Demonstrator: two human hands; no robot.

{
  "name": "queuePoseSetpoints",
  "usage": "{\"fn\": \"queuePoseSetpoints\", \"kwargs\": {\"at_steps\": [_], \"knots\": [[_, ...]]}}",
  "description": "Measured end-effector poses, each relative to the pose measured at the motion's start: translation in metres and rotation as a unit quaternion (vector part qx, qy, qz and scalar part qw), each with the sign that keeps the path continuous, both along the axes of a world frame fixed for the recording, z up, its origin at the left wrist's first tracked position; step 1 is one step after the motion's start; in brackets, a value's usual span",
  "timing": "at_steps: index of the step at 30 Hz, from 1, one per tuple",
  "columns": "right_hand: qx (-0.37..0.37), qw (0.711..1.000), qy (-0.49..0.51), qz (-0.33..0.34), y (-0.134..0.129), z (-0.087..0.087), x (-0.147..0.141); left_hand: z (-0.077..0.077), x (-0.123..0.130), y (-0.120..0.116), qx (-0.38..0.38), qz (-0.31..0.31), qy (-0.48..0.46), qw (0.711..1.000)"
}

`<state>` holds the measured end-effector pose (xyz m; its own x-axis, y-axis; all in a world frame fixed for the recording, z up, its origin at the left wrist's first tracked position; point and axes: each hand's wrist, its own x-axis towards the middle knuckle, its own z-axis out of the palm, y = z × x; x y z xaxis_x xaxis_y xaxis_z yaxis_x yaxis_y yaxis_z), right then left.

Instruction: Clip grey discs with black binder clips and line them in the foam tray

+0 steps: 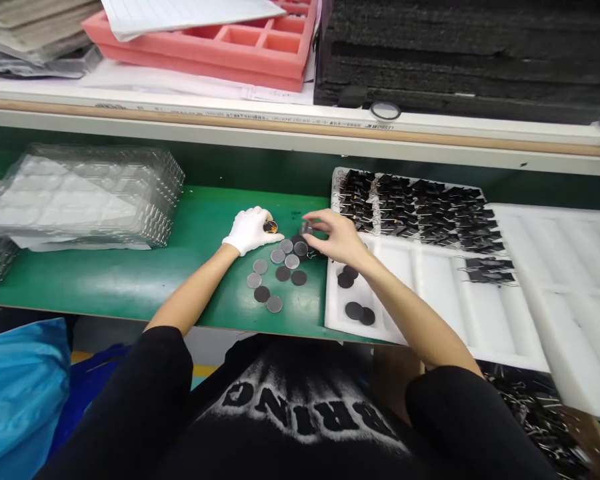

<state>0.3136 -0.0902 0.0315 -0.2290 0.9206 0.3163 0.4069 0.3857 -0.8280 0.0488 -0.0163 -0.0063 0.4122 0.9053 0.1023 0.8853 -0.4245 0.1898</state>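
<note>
My left hand (251, 231), in a white glove, is closed on a small round dark piece (270, 227) with an orange glint, just above the green table. Bare, my right hand (333, 235) pinches a grey disc (307, 227) between thumb and fingers; whether it is one disc or a short stack I cannot tell. Below and between the hands lie several loose discs, some clear grey like this disc (292, 261), others matt black like this disc (299, 277). A dark piece with a wire loop (310, 253), partly hidden, lies under my right hand.
To the right, a white foam tray (395, 257) bears rows of black binder clips (420, 207) and some black discs (354, 311). Another white tray (580, 267) adjoins it. Stacked clear plastic trays (95, 200) stand left. A shelf edge (230, 127) crosses behind, carrying a pink foam tray (200, 57).
</note>
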Motion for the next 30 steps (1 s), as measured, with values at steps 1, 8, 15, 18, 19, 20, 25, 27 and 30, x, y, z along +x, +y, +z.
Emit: {"fn": "queuePoseSetpoints", "kwargs": {"at_steps": [1,8,15,18,19,20,25,27,30], "knots": [[-0.017,1.0,0.0,0.001,0.018,-0.003,-0.011,0.0,0.004,0.003,0.0,-0.005,0.001,1.0],[-0.08,0.989,-0.091,0.088,0.08,-0.024,-0.045,-0.007,-0.002,0.005,-0.017,-0.03,-0.009,0.999],[-0.018,0.979,-0.171,0.111,0.086,-0.034,-0.057,-0.011,0.001,0.007,-0.029,-0.026,-0.023,0.999],[-0.034,0.977,-0.162,0.137,0.085,-0.027,-0.053,-0.01,0.002,0.005,-0.032,-0.013,-0.02,0.999],[-0.037,0.976,-0.158,0.146,0.083,-0.025,-0.05,-0.009,0.002,0.005,-0.033,-0.01,-0.021,0.999],[-0.035,0.975,-0.157,0.15,0.082,-0.023,-0.048,-0.009,0.002,0.005,-0.033,-0.009,-0.024,0.999],[0.006,0.976,-0.186,0.115,0.081,-0.032,-0.052,-0.009,0.001,0.004,-0.031,-0.016,-0.035,0.999],[0.008,0.974,-0.191,0.125,0.085,-0.034,-0.059,-0.007,0.001,0.004,-0.031,-0.016,-0.03,0.999],[0.015,0.962,-0.217,0.167,0.088,-0.022,-0.058,-0.002,0.002,0.002,-0.031,-0.011,-0.021,0.999]]}}
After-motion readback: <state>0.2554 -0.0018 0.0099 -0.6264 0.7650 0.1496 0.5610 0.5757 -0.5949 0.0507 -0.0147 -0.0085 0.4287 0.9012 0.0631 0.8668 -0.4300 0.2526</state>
